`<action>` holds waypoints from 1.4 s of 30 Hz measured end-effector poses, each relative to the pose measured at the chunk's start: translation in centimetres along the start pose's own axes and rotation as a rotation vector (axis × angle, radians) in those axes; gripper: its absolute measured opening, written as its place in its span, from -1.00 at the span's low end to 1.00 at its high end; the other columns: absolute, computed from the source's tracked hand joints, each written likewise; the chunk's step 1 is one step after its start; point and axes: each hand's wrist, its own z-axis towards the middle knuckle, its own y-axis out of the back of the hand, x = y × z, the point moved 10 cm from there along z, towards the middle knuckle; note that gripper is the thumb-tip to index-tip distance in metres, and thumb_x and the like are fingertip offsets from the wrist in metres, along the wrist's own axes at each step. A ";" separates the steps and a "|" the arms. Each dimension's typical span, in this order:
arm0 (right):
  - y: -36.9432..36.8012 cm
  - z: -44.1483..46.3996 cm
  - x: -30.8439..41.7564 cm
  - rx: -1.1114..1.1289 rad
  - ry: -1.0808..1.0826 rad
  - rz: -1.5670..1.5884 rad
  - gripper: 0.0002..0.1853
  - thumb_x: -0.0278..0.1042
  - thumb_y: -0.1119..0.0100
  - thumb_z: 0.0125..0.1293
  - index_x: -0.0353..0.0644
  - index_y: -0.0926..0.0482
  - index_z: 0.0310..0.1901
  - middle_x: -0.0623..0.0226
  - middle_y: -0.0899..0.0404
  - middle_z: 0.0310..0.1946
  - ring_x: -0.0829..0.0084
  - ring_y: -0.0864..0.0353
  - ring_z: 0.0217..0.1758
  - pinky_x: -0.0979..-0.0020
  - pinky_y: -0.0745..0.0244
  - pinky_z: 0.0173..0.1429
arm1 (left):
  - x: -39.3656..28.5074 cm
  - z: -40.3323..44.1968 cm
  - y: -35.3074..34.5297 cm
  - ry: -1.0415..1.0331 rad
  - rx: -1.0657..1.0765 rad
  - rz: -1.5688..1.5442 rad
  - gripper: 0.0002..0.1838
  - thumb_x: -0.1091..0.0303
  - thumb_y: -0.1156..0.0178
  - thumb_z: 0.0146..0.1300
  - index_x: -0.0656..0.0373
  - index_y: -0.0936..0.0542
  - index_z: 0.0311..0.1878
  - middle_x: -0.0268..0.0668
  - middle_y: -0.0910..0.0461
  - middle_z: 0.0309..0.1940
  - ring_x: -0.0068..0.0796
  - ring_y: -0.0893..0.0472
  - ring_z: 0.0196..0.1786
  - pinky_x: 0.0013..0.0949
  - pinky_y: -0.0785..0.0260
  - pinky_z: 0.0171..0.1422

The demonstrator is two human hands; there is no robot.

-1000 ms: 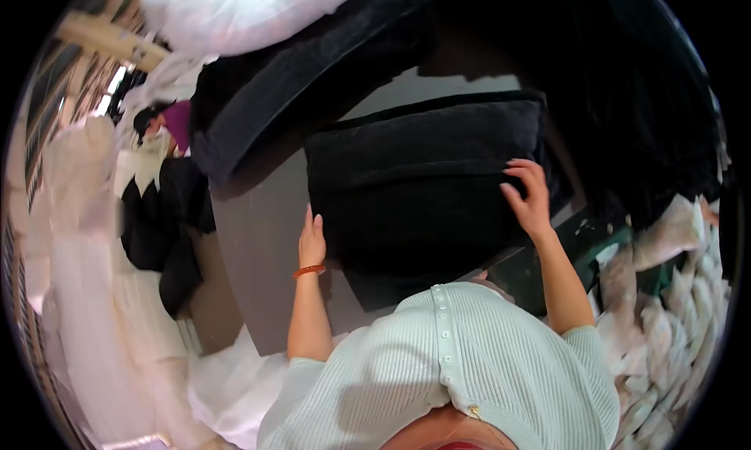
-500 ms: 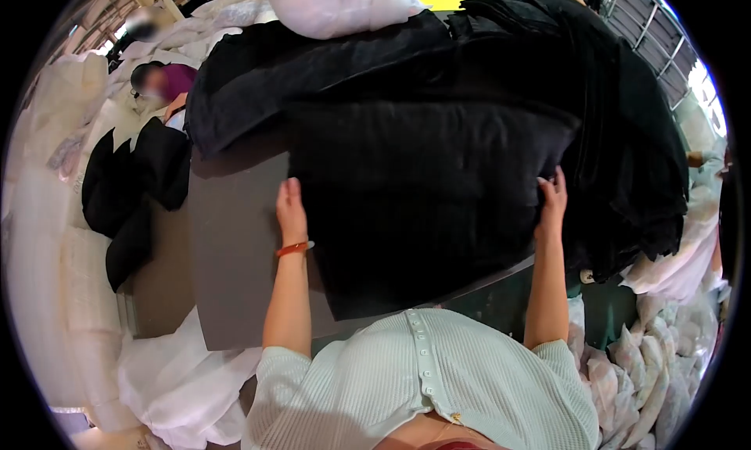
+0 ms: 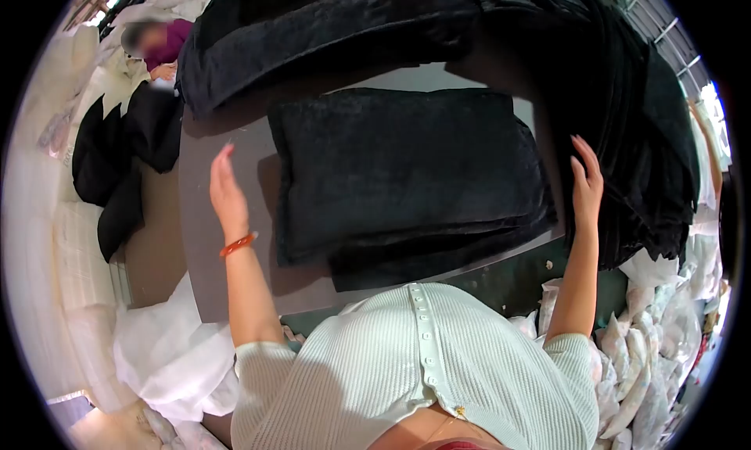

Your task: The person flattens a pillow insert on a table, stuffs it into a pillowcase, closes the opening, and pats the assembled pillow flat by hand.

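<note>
A black plush cushion-like piece [image 3: 399,164] lies flat on the grey table [image 3: 219,254], on top of another black fabric piece [image 3: 438,256] that shows along its front and right edges. My left hand [image 3: 228,193], with an orange bracelet on the wrist, is held apart from the cushion's left side, fingers stretched out and nothing in them. My right hand [image 3: 586,182] is beyond its right side, beside the hanging black fabric, with fingers apart and empty. Neither hand touches the cushion.
Folded black fabric [image 3: 313,47] lies across the back, and a big black fabric pile [image 3: 626,129] is at the right. A person [image 3: 163,47] is at the far left near black pieces [image 3: 156,125]. White bags [image 3: 176,356] lie at lower left, wrapped bundles [image 3: 641,364] at lower right.
Both hands have moved outward, off the cushion's sides. The cushion now lies flat, with the piece below it showing. The camera view has shifted.
</note>
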 end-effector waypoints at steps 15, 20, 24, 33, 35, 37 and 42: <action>-24.7 -3.9 9.5 0.665 0.508 -0.370 -0.13 0.25 0.05 0.24 -0.13 -0.10 0.48 0.13 -0.03 0.51 0.20 0.06 0.59 0.07 0.26 0.57 | -4.5 -11.0 -22.4 -0.586 0.568 0.519 -0.24 -0.19 -0.07 0.25 -0.04 -0.27 0.45 -0.18 -0.15 0.48 -0.07 -0.07 0.53 0.15 0.19 0.51; -32.2 4.5 4.1 0.510 0.566 -0.300 -0.24 0.16 0.04 0.27 -0.13 -0.21 0.41 0.13 -0.26 0.36 0.14 -0.21 0.42 0.10 0.04 0.49 | -1.3 -2.0 -30.2 -0.592 0.413 0.538 -0.34 -0.11 -0.04 0.31 0.02 -0.34 0.38 -0.15 -0.29 0.38 -0.08 -0.19 0.46 0.14 0.11 0.49; -30.2 3.2 5.8 0.510 0.551 -0.284 -0.25 0.10 0.01 0.28 -0.11 -0.19 0.43 0.14 -0.23 0.39 0.12 -0.18 0.45 0.09 0.05 0.51 | -2.6 -3.5 -28.4 -0.595 0.428 0.518 -0.33 -0.12 -0.05 0.30 0.04 -0.34 0.38 -0.15 -0.28 0.38 -0.07 -0.19 0.46 0.14 0.11 0.49; -30.0 1.1 4.7 0.507 0.522 -0.127 -0.22 0.10 0.02 0.26 -0.23 -0.17 0.42 0.06 -0.12 0.43 0.05 -0.10 0.48 0.04 0.07 0.51 | -1.3 -5.9 -29.2 -0.594 0.461 0.536 -0.29 -0.11 -0.05 0.29 -0.01 -0.25 0.45 -0.19 -0.18 0.46 -0.15 -0.09 0.52 0.07 0.19 0.53; -30.1 2.0 4.2 0.466 0.512 -0.126 -0.22 0.04 -0.12 0.20 -0.17 -0.22 0.40 0.09 -0.19 0.39 0.05 -0.16 0.44 0.05 0.01 0.48 | -1.8 -5.1 -30.0 -0.635 0.401 0.640 -0.28 -0.11 -0.14 0.22 0.00 -0.32 0.40 -0.20 -0.25 0.41 -0.16 -0.15 0.49 0.08 0.14 0.51; -29.3 1.4 4.4 0.458 0.531 -0.163 -0.23 0.05 -0.12 0.22 -0.14 -0.22 0.40 0.09 -0.21 0.39 0.09 -0.18 0.44 0.07 0.02 0.51 | -2.3 -5.8 -29.3 -0.673 0.385 0.637 -0.30 -0.09 -0.14 0.23 -0.01 -0.32 0.39 -0.23 -0.27 0.40 -0.18 -0.16 0.48 0.09 0.11 0.51; -26.3 0.0 7.7 0.520 0.435 -0.321 -0.26 0.14 -0.08 0.26 -0.10 -0.27 0.38 0.09 -0.18 0.41 0.15 -0.10 0.51 0.00 0.11 0.54 | -4.1 -6.4 -26.7 -0.680 0.616 0.562 -0.35 -0.06 -0.12 0.28 0.01 -0.36 0.38 -0.18 -0.30 0.39 -0.14 -0.18 0.48 0.08 0.13 0.52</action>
